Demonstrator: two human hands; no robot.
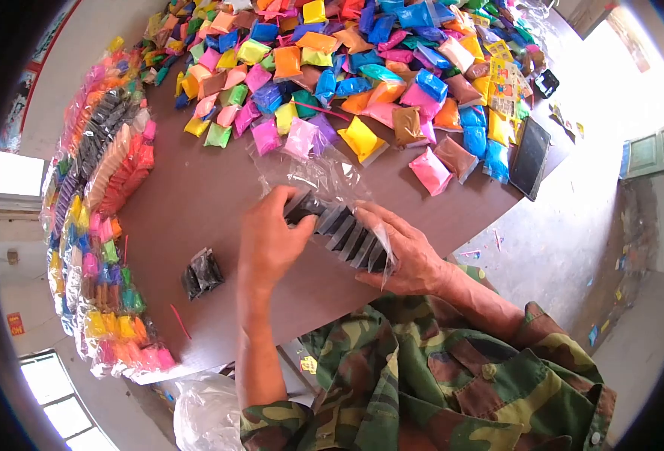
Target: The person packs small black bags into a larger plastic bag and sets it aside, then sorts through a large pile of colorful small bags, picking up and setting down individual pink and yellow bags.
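A row of black packets (pixel 353 237) in clear wrappers stands on edge between my two hands, above the table (pixel 197 203). My left hand (pixel 276 229) pinches the packet at the row's left end between thumb and fingers. Wrapped around the right end, my right hand (pixel 403 252) presses the row together. Just beyond them, a clear plastic bag (pixel 309 173) lies crumpled and partly hidden by the hands. To the left of my left forearm, a small group of black packets (pixel 202 274) rests on the table.
A large heap of colourful packets (pixel 362 90) covers the table's far side. Bagged rows of packets (pixel 110 180) line the left edge. A dark phone (pixel 530 158) lies at the right edge. A pink strip (pixel 181 322) is near the front, above a white plastic bag (pixel 204 413).
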